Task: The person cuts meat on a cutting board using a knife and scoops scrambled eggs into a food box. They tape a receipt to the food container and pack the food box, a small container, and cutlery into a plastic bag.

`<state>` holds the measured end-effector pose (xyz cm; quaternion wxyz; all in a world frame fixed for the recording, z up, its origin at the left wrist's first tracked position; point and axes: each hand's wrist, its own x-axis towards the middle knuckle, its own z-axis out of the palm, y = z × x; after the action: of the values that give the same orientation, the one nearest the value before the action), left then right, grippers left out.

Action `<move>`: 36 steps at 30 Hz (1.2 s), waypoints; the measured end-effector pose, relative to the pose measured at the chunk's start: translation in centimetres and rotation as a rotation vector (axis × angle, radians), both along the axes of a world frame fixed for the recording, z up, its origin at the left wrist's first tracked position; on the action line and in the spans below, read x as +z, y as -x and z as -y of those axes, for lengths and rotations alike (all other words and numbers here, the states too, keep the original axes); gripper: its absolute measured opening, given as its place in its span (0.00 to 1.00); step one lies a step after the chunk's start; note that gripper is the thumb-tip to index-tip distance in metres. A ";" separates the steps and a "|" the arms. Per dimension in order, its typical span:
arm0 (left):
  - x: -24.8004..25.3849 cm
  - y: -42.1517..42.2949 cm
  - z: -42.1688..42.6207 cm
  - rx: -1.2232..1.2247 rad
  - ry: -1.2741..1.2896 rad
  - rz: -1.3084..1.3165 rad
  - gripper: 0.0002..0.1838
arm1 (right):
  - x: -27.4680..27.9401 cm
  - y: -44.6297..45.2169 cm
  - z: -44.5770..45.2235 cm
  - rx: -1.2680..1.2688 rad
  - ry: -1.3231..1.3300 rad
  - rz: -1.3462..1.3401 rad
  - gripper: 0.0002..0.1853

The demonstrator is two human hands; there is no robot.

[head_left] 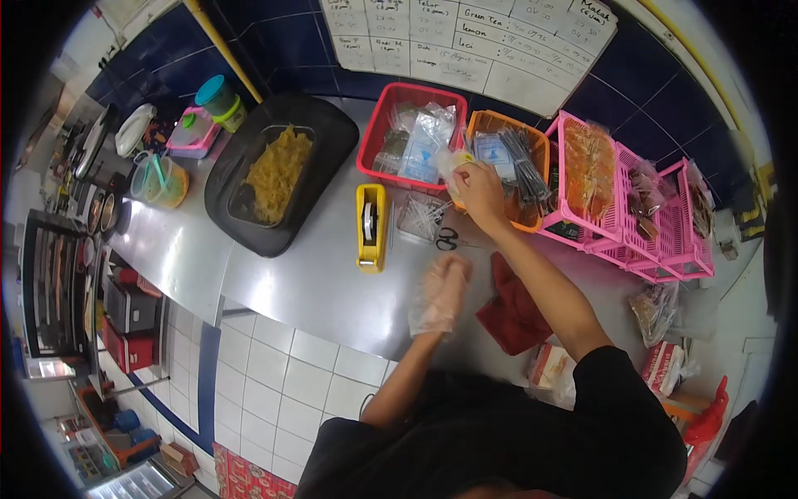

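A clear loose plastic glove covers my left hand [443, 287], which hovers over the steel table near its front edge. Its fingers bend away from view, so whether they are closed is unclear. My right hand [480, 191] is bare and reaches over the orange basket [478, 123]. Its fingers pinch a piece of crumpled clear plastic [449, 165], which hangs toward the red basket [371, 150]. Packets in clear bags [426, 145] lie inside the red basket. Dark thin sticks or straws [525, 162] fill part of the orange one. Black-handled scissors [447, 239] rest between my hands.
Left of my hands stand a yellow tape dispenser [371, 233] and a small box of white sticks [421, 216]. Farther left, a black tray [328, 125] holds yellowish food [278, 170]. Pink baskets [586, 229] line the right side. A dark red cloth [507, 312] lies near my right forearm.
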<state>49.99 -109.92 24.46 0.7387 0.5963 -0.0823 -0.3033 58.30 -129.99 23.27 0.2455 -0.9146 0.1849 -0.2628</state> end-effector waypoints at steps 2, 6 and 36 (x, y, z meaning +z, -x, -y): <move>1.5 -4.1 0.1 0.052 -0.106 0.288 0.10 | 0.1 0.1 0.7 -0.015 -0.021 0.052 0.07; 4.5 -9.5 5.2 0.282 -0.301 0.884 0.10 | 2.2 1.5 1.1 -0.067 -0.386 0.010 0.09; 8.8 21.9 8.1 -0.881 -0.476 0.875 0.17 | 8.9 52.8 1.7 0.044 -0.639 -0.115 0.05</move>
<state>28.07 -118.04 33.27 0.2922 0.7220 -0.5413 -0.3167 5.52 -131.67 32.17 0.5151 -0.8083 0.2517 -0.1340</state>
